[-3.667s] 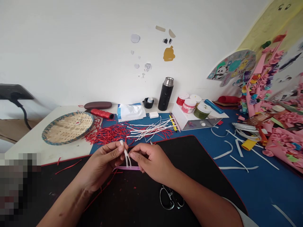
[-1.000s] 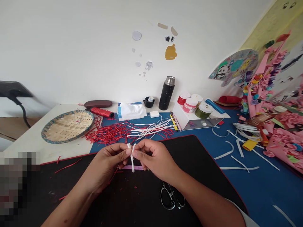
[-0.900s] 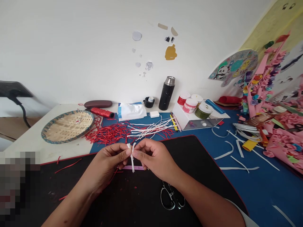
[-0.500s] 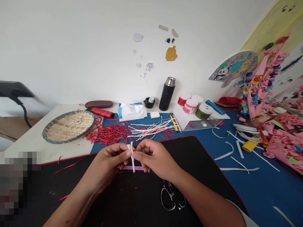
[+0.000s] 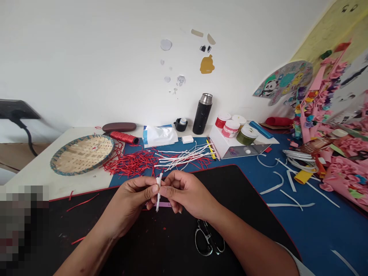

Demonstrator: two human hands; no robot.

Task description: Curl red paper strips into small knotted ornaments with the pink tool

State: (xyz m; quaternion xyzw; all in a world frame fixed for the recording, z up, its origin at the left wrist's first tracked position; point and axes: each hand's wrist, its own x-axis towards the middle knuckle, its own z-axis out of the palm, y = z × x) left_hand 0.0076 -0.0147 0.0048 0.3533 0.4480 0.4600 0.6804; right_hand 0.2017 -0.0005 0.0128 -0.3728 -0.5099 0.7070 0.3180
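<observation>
Between my two hands, above the black mat (image 5: 138,245), stands a small folded white strip (image 5: 158,203), paper-like, upright and slightly tilted. My left hand (image 5: 140,193) pinches it between thumb and forefinger. My right hand (image 5: 181,191) grips the same strip from the other side, thumb and forefinger against it. The fingertips of both hands nearly meet and hide its middle. Under my fingers a purple strip (image 5: 165,204) lies on the mat, partly covered. A pair of scissors (image 5: 207,239) rests by my right forearm, its blades hidden.
Beyond the mat lie red cords (image 5: 130,163), white strips (image 5: 186,155), a red thread spool (image 5: 125,137) and a woven basket (image 5: 83,153). A black thermos (image 5: 202,115) stands near the wall. Paint jars (image 5: 230,128) sit on a white box (image 5: 235,151); loose white strips (image 5: 274,184) are scattered right.
The white strip has turned a little between my fingers, its lower end swinging left. My hands stay close together, and the right fingers have shifted slightly.
</observation>
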